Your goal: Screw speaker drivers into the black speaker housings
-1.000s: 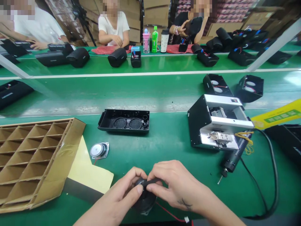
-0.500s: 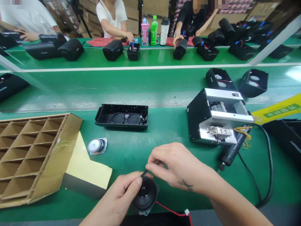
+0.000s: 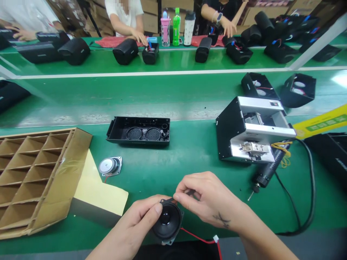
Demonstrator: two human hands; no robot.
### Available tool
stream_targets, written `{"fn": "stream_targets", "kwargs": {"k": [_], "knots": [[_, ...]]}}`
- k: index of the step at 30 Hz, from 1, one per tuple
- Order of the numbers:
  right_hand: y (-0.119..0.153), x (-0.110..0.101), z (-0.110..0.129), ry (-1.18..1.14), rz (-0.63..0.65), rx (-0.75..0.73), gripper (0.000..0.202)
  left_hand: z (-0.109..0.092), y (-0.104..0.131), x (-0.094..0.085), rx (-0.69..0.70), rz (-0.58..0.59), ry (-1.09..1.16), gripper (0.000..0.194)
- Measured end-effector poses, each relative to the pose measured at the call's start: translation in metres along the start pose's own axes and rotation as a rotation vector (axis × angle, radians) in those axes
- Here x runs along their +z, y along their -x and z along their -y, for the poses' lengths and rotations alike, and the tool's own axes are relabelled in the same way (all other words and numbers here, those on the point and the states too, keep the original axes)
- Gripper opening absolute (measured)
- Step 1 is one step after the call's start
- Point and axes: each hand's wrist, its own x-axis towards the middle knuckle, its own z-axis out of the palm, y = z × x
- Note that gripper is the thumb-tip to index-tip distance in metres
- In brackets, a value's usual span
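Note:
A round black speaker driver with a metal frame is held face up near the bench's front edge by my left hand, its thumb on the rim. My right hand pinches a thin black strip, which runs along the driver's upper rim to my left thumb. Red wires with a white plug trail to the right from the driver. Another speaker driver lies magnet up on the left. Beyond my hands sits an open black speaker housing with two round grilles.
A cardboard divider box and a sheet of yellow-backed strips stand left. At right are a screw-feeding machine, an electric screwdriver and its cable. Co-workers' hands handle speakers across the bench.
My right hand has shifted slightly right and down, and the strip now lies closer along the driver's rim. Across the bench, a co-worker's hand has left one speaker and moved right.

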Motion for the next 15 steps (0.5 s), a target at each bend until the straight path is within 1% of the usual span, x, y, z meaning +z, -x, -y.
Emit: {"fn": "stream_targets", "kwargs": {"k": [4,8,11,15], "knots": [[0.002,0.006,-0.003,-0.027,-0.038,0.007,0.016,0.003,-0.003,0.002,-0.004,-0.017,-0.033,0.042],[0.005,0.012,-0.006,-0.024,-0.072,-0.041,0.015,0.005,-0.004,0.004,0.008,-0.061,-0.055,0.047],[0.007,0.012,-0.008,-0.004,-0.1,-0.081,0.013,0.005,-0.003,0.006,0.01,-0.084,-0.049,0.043],[0.008,0.008,-0.007,0.022,-0.142,-0.052,0.014,0.004,-0.002,0.006,0.002,-0.09,-0.05,0.04]]}}
